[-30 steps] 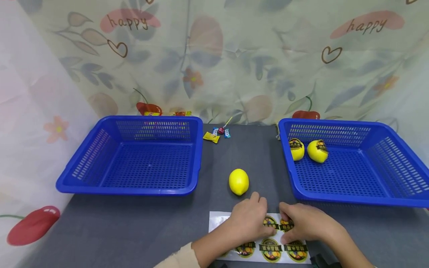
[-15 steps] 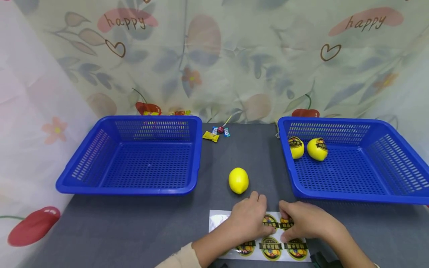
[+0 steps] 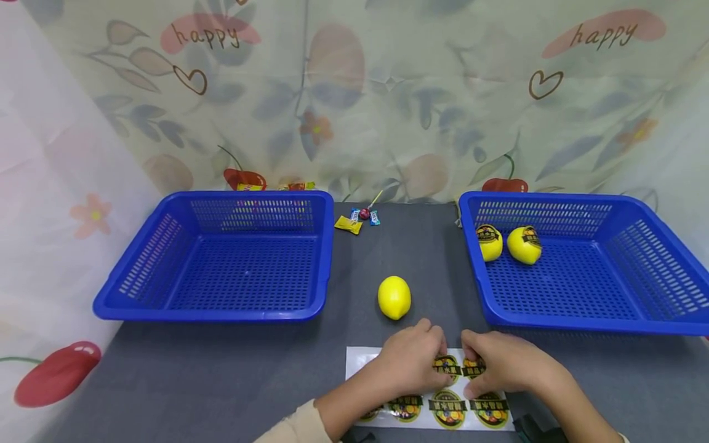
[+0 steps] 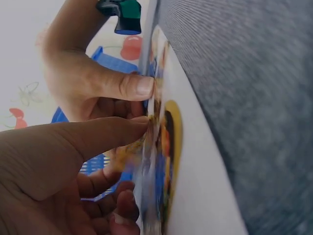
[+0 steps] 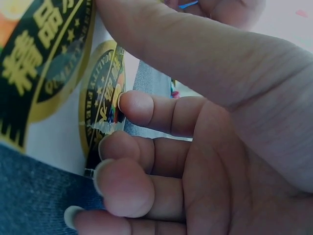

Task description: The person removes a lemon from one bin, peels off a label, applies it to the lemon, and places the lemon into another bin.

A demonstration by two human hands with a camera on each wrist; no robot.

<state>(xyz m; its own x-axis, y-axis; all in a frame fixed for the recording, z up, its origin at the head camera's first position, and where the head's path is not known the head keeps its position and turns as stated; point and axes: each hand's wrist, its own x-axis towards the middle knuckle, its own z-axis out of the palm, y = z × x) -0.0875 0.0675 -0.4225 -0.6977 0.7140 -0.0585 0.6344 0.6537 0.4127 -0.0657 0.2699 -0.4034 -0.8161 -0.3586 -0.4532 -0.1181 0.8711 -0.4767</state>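
A white sheet of round fruit stickers (image 3: 403, 421) with black bands lies at the table's front. My left hand (image 3: 407, 360) is bent over its middle. In the left wrist view a blurred yellow sticker edge (image 4: 126, 152) stands between that hand's thumb and fingers, which seem to pinch it. My right hand (image 3: 506, 366) rests on the sheet's right part, thumb and index finger apart with a sticker (image 3: 474, 368) showing between them. In the right wrist view its fingertips (image 5: 137, 107) touch the sheet. A bare yellow lemon (image 3: 394, 298) sits just beyond the hands.
A blue basket (image 3: 210, 317) with nothing in it stands left. Another blue basket (image 3: 587, 326) on the right holds two stickered lemons (image 3: 524, 245). At the back lie wrapped candies (image 3: 348, 225) and a lollipop (image 3: 364, 213). A patterned cloth (image 3: 388, 92) hangs behind.
The left hand has shifted slightly at the sheet, its knuckles moving a little rightward. The right hand stays almost in place. The lemon and baskets have not moved.
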